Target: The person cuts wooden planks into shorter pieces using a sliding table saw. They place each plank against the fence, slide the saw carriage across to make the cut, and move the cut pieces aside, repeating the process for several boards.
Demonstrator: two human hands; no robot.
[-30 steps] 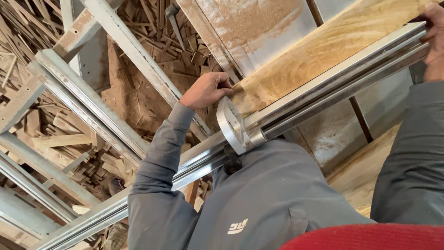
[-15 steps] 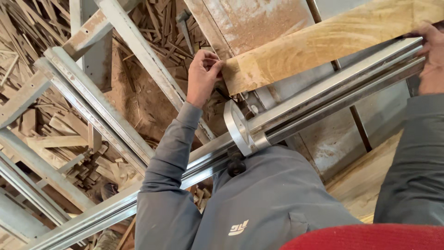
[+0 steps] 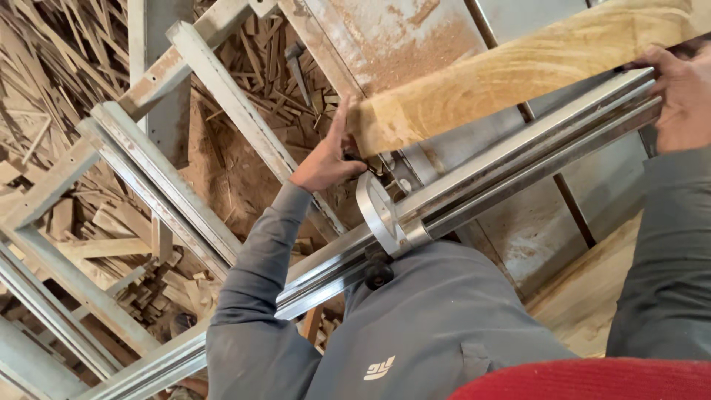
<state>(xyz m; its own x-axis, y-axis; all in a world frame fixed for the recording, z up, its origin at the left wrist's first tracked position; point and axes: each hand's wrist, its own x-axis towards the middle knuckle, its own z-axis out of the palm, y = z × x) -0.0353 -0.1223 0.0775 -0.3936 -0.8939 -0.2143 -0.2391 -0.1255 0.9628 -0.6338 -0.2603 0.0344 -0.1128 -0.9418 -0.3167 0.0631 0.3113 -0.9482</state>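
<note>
I am pressing my left hand (image 3: pixel 326 159) flat against the squared near end of the long pale yellow-grained wooden plank (image 3: pixel 518 78), fingers straight and held together, pointing up toward twelve o'clock, thumb tucked low by the metal. The plank is lying across the dusty grey steel machine table (image 3: pixel 415 37), running from the middle of my view out toward two o'clock, just beside the long bright aluminium guide rail (image 3: pixel 518 152) that is crossing from eight o'clock to three o'clock. My right hand (image 3: pixel 685 92) is resting at three o'clock on the plank's far stretch, fingers curled over the wood and the rail's upper edge; how firmly they are gripping, I cannot tell. A curved aluminium end stop (image 3: pixel 378 215) is sitting on the rail just below my left palm.

I am judging the risks: my left fingers are crowding the gap between plank end and stop, so a sudden slide could pinch them. With only a flat palm on the end grain, the plank could twist off the rail. The heap of brown wood offcuts (image 3: pixel 67 89) at ten o'clock is making poor footing.
</note>
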